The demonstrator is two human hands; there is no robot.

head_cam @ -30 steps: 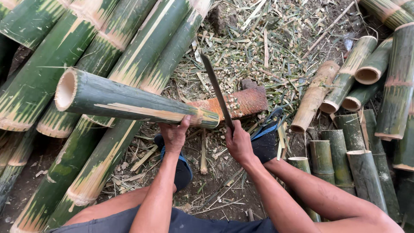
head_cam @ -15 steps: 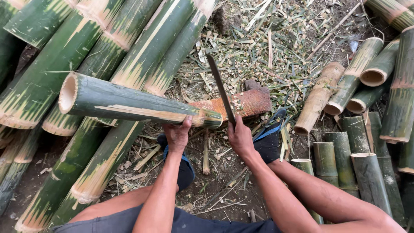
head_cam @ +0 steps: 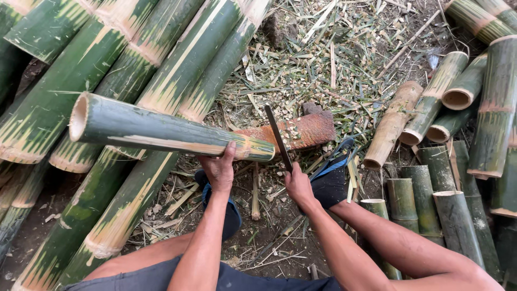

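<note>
A green bamboo pole (head_cam: 161,129) lies across the middle of the view, its hollow cut end pointing left and its other end resting on a reddish-brown wooden block (head_cam: 307,131). The left hand (head_cam: 219,168) grips the pole from below near that end, fingers wrapped around it. Just to the right, the right hand (head_cam: 298,186) is closed around the handle of a long dark blade (head_cam: 277,137), which stands tilted upward with its edge just beside the pole's end, over the block.

Under the hands the ground (head_cam: 269,237) is dirt strewn with chips and slivers. A wide scatter of pale green shavings (head_cam: 323,70) covers the ground beyond the block. Long green poles (head_cam: 177,59) lie side by side to the left, running diagonally under the held pole. To the right sits a cluster of short cut bamboo sections (head_cam: 447,161), some lying flat, some showing their hollow ends, with one dry tan piece (head_cam: 392,125) among them.
</note>
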